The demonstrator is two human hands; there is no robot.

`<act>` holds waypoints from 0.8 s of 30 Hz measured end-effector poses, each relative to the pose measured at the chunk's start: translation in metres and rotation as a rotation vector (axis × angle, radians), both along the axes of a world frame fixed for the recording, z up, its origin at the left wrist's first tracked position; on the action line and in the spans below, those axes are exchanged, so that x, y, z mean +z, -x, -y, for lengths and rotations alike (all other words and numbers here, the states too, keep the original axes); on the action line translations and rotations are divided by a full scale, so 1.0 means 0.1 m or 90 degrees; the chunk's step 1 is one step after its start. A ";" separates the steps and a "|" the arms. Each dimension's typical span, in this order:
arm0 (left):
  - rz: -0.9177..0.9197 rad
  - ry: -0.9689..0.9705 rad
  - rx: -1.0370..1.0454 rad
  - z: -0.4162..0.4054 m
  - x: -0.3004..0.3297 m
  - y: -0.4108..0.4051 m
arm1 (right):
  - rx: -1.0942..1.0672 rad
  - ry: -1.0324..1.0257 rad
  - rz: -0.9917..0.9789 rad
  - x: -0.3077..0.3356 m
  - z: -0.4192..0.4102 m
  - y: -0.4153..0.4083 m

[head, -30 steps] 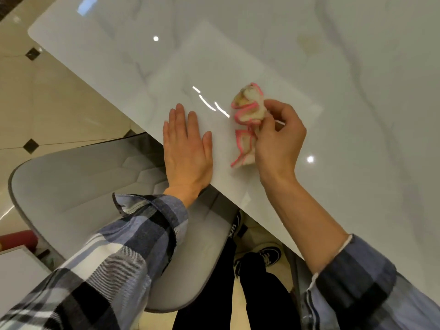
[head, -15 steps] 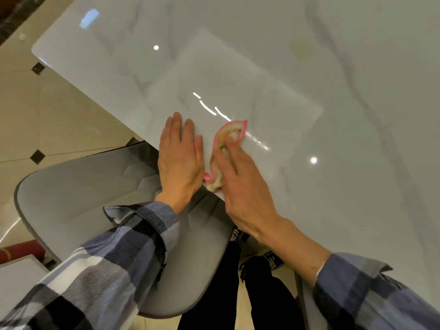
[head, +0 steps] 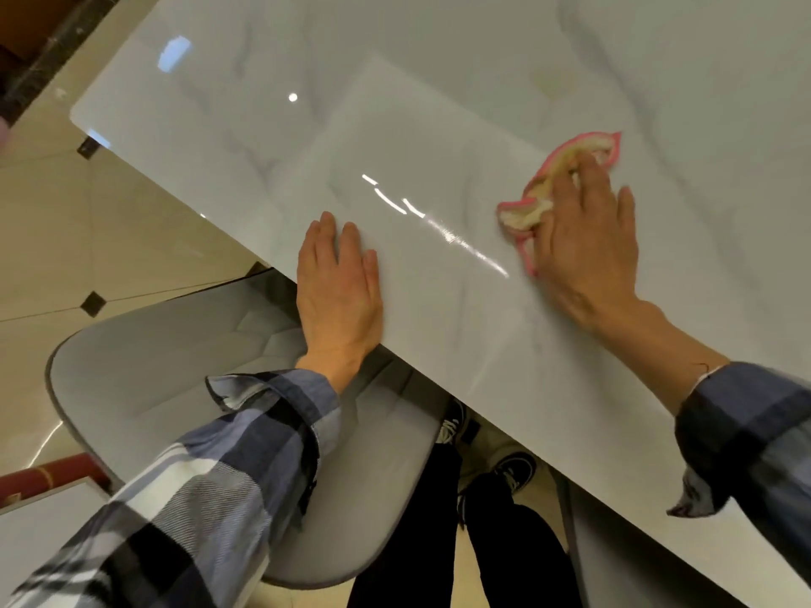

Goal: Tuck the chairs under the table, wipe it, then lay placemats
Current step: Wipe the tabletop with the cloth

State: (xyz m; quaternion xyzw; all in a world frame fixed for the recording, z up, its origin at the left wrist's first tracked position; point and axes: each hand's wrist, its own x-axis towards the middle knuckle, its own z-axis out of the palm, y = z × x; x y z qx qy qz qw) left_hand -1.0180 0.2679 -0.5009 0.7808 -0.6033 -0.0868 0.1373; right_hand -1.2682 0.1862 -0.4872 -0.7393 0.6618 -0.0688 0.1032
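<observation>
While the right hand (head: 586,239) presses a pink-edged cloth (head: 566,186) flat against the glossy marble-patterned table (head: 439,103), the chief risk, as a judgement, is uneven coverage: the cloth is bunched into a narrow crumpled strip and not spread, so a stroke may leave unwiped bands, and part of it could slip from beneath the palm on so slick a surface. A second risk lies with a rectangular sheet (head: 395,138) on the tabletop, possibly a translucent placemat, though glare makes this uncertain; a stroke across its edge could shift it. The right hand is open, fingers extended and slightly spread, bearing down on the cloth and not gripping it; motion blur softens the fingertips, so their exact contact cannot be told. The left hand (head: 340,287) is likewise open, laid palm-down with fingers straight and close together on the table's near edge, holding nothing and apparently bracing the body. Below it a grey chair (head: 175,366) stands with its seat part under the table edge. The cloth lies well apart from the left hand, toward the table's middle.
</observation>
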 end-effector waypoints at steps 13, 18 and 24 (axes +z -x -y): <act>0.059 -0.068 -0.018 0.04 0.25 -0.04 | 0.214 -0.003 0.024 -0.07 -0.79 -1.02; 0.098 -0.074 -0.001 0.04 0.38 0.10 | 0.098 0.014 -0.005 -0.05 -0.63 -0.45; 0.066 -0.076 -0.001 0.37 0.55 0.14 | -0.132 -0.019 -0.042 0.02 -0.43 0.47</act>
